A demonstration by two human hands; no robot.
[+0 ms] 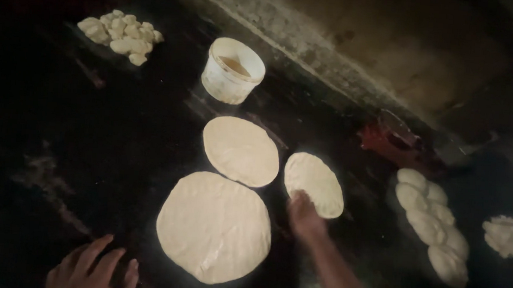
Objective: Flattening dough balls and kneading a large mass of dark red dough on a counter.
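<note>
Your right hand (304, 213) reaches up from the lower right of the frame, its fingertips touching the near edge of the smallest flattened dough round (315, 183), just right of centre; the motion blur hides whether it is pinching the edge or only pressing. Your left hand (94, 268) lies at the bottom left, fingers spread and released on the dark work surface (87, 150), grasping nothing. A large dough round (214, 226) lies between your hands, and a medium round (241, 151) sits just above it. A white tub (233, 70) stands above centre. Small dough pieces (121, 34) are heaped at upper left. A row of dough balls (431, 225) runs down the right side, with a ragged lump (507, 236) at the far right edge.
</note>
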